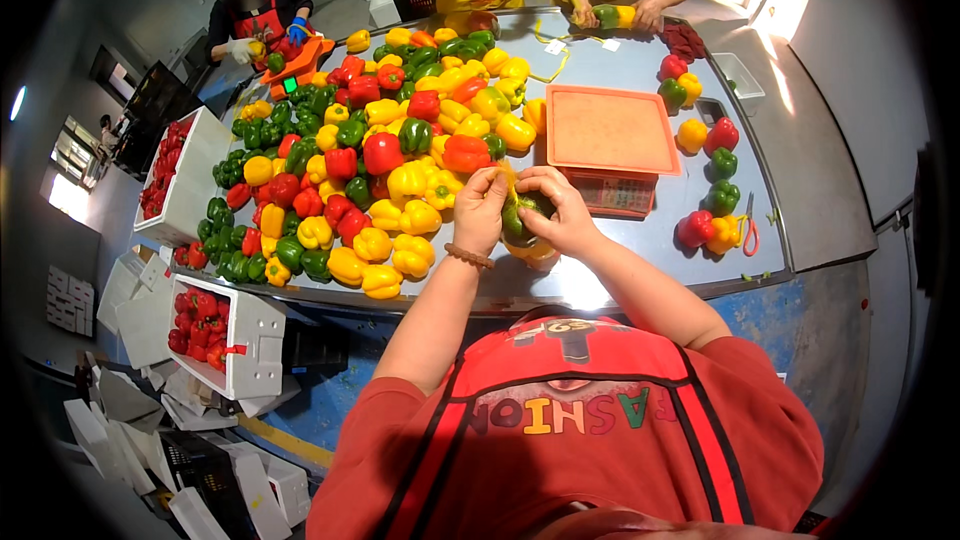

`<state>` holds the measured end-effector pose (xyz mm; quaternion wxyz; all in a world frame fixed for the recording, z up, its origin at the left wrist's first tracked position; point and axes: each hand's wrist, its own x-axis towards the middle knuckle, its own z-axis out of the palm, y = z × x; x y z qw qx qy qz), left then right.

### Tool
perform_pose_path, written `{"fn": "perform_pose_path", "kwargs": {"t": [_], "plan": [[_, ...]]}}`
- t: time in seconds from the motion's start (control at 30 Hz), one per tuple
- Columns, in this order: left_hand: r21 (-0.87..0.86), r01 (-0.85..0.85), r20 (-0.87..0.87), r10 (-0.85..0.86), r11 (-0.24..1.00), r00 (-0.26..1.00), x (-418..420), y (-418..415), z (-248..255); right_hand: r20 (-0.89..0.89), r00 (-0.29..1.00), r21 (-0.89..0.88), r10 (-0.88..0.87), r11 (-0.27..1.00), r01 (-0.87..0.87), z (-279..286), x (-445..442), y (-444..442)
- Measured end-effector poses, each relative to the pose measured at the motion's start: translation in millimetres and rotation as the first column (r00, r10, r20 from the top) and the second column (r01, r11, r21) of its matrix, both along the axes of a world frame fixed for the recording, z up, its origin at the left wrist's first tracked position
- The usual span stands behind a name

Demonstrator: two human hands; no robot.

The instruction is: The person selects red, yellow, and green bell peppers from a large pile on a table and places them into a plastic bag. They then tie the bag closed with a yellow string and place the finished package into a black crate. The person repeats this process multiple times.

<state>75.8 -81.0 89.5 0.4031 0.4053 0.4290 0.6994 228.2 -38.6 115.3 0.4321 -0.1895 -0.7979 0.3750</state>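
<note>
In front of my chest, a yellow mesh net bag [510, 184] is stretched upward over a green bell pepper [517, 219]. Below that pepper, something yellow to orange [536, 251] shows, partly hidden by my hands. My left hand [480, 206] pinches the gathered top of the net. Around the green pepper's right side curl the fingers of my right hand [559, 210], with the thumb lying on it. Just beyond my right hand stands a weighing scale with an orange tray [611, 131]. A large heap of loose yellow bell peppers [409, 180], red and green ones lies left of my hands.
Short rows of mixed peppers [694, 135] and red-handled scissors [750, 236] lie along the table's right side. White foam boxes of red peppers [259, 345] stand at left. Across the table [480, 270], co-workers handle peppers, one near an orange scale [300, 64].
</note>
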Motion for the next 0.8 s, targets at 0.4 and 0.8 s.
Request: {"fn": "perform_pose_path", "kwargs": {"t": [0.4,0.8], "plan": [[0.133,0.008,-0.321,0.036,0.991,0.946,5.3,-9.8,15.5,-0.325,0.941,-0.333,-0.098,0.943,-0.017,-16.5,-13.1,1.0],[0.036,0.064,-0.269,-0.052,0.997,0.962,-7.9,2.1,13.7,-0.336,0.941,-0.434,-0.034,0.893,-0.122,-13.4,-10.0,14.2]]}}
